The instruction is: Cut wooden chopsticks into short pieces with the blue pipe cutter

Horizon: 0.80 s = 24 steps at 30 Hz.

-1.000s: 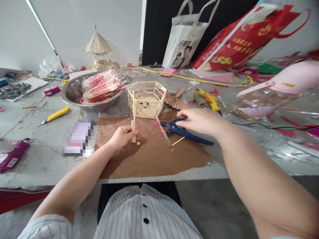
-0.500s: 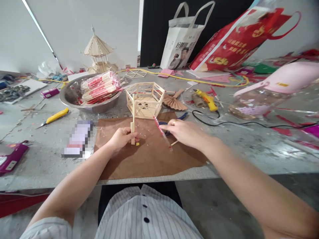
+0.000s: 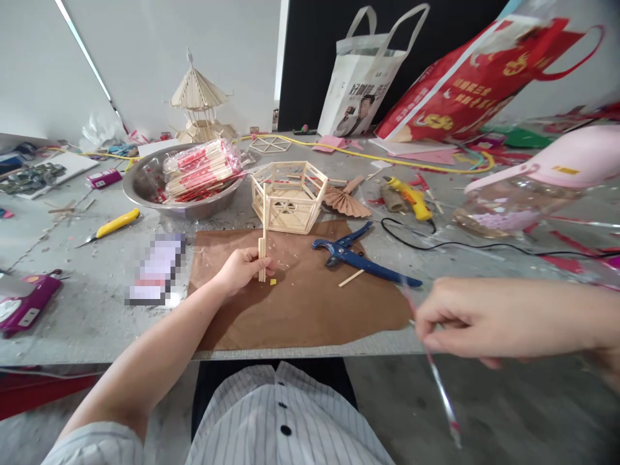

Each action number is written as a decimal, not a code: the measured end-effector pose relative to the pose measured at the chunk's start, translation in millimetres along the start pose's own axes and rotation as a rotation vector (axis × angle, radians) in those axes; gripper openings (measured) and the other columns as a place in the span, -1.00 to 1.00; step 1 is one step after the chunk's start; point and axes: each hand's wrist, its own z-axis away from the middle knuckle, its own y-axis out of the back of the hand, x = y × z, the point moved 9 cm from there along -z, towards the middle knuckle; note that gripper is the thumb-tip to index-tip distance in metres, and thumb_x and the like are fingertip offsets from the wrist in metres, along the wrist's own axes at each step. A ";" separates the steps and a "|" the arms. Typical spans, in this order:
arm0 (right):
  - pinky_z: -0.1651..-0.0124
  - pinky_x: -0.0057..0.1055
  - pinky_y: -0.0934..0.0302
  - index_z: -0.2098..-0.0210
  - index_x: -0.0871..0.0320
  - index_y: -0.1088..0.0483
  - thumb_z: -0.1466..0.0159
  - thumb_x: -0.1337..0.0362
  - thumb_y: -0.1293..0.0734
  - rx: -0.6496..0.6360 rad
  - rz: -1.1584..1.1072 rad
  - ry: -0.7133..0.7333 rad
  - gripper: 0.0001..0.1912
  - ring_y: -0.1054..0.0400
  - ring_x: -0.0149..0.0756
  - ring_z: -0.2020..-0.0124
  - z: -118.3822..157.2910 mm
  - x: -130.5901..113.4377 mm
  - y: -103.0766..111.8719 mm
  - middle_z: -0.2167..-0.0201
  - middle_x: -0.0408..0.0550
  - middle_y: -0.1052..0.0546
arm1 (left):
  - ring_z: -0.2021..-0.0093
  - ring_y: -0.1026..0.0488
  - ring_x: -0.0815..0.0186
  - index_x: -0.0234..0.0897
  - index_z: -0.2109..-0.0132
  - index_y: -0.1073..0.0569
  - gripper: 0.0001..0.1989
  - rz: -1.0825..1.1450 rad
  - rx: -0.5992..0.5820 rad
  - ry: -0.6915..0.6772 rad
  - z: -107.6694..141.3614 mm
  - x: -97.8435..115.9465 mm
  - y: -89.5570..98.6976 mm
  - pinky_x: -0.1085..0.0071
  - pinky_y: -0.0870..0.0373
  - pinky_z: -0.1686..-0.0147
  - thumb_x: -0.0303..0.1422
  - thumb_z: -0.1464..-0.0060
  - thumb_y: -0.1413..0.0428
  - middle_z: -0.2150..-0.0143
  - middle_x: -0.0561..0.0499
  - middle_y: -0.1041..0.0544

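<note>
My left hand [image 3: 242, 270] is closed around a few pale wooden sticks [image 3: 262, 257], one much longer than the others, held upright above a brown cloth [image 3: 290, 323]. Off the cloth's right side, past the table's front edge, my right hand [image 3: 465, 320] grips a thin clear-and-red plastic chopstick wrapper [image 3: 444, 394], which is blurred and dangles downward. A blue hand cutter [image 3: 371, 263] lies at the cloth's right, with a short stick [image 3: 351, 278] beside it. Behind the left hand stands a hexagonal stick frame [image 3: 290, 223].
A steel bowl [image 3: 140, 194] holds packs of wrapped chopsticks. Left are a yellow utility knife [image 3: 117, 223] and a pixelated phone-like object [image 3: 159, 268]. A yellow glue gun [image 3: 409, 199], pink-lidded bottle [image 3: 513, 200] and black cord stand right. A stick pavilion [image 3: 198, 93] and bags are behind.
My right hand has swung right and toward me, from over the cutter to beyond the table edge, carrying the wrapper. The cutter is now uncovered. My left hand still holds the sticks.
</note>
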 end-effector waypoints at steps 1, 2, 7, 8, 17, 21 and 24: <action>0.80 -0.48 0.09 0.74 0.08 -0.30 0.01 0.05 -0.25 -0.283 -0.009 -0.100 -0.70 -0.09 -0.44 0.86 6.3 8.0 -22.6 0.84 -0.12 -0.29 | 0.42 -0.44 0.33 -0.39 0.38 -0.37 -0.70 0.003 -0.001 0.002 -0.1 -0.3 -0.4 0.40 -0.36 0.41 -0.23 0.21 -0.15 0.42 -0.03 -0.48; 0.79 -0.48 0.10 0.74 0.09 -0.27 -0.03 0.00 -0.20 -0.303 0.000 -0.103 -0.63 -0.08 -0.44 0.85 5.5 7.9 -21.8 0.84 -0.11 -0.28 | 0.42 -0.44 0.33 -0.39 0.38 -0.36 -0.70 0.008 0.000 0.005 -0.3 -0.6 -0.7 0.40 -0.36 0.41 -0.23 0.22 -0.15 0.42 -0.03 -0.48; 0.62 -0.43 0.02 0.59 0.09 -0.29 -0.03 0.10 -0.21 0.183 0.454 0.002 -0.79 -0.28 -0.29 0.60 -38.6 6.9 19.0 0.61 -0.08 -0.41 | 0.42 -0.45 0.32 -0.39 0.39 -0.36 -0.71 0.027 -0.008 0.022 -0.4 -1.3 -2.0 0.37 -0.37 0.39 -0.24 0.23 -0.16 0.42 -0.02 -0.47; 0.57 -0.41 0.00 0.52 0.09 -0.30 0.00 0.17 -0.24 0.243 0.545 -0.029 -0.87 -0.32 -0.22 0.49 -47.5 12.8 19.7 0.49 -0.05 -0.45 | 0.42 -0.45 0.33 -0.38 0.39 -0.37 -0.71 0.026 -0.014 0.022 -0.1 -1.0 -2.4 0.37 -0.37 0.39 -0.24 0.23 -0.16 0.42 -0.02 -0.47; 0.47 -0.37 -0.03 0.33 0.16 -0.24 -0.07 0.31 -0.09 0.368 0.613 -0.076 -0.80 -0.34 -0.15 0.37 -80.7 45.5 -2.0 0.39 0.03 -0.44 | 0.41 -0.44 0.32 -0.41 0.37 -0.41 -0.69 0.018 0.001 -0.065 0.3 6.8 0.7 0.36 -0.34 0.33 -0.23 0.22 -0.15 0.43 -0.04 -0.48; 0.50 -0.37 0.00 0.34 0.14 -0.26 -0.12 0.20 -0.10 0.572 0.542 -0.122 -0.80 -0.32 -0.16 0.43 -53.3 33.7 27.7 0.43 0.04 -0.43 | 0.39 -0.43 0.34 -0.41 0.30 -0.44 -0.68 -0.012 -0.015 -0.092 0.4 10.3 -0.1 0.40 -0.32 0.33 -0.23 0.18 -0.13 0.42 -0.04 -0.49; 0.53 -0.39 0.01 0.35 0.13 -0.26 -0.11 0.11 -0.14 0.721 0.324 -0.085 -0.76 -0.27 -0.25 0.53 -26.5 15.5 48.4 0.55 -0.01 -0.39 | 0.37 -0.44 0.33 -0.37 0.20 -0.42 -0.64 0.030 -0.017 -0.077 2.8 12.6 -1.8 0.40 -0.31 0.33 -0.24 0.18 -0.13 0.28 -0.07 -0.49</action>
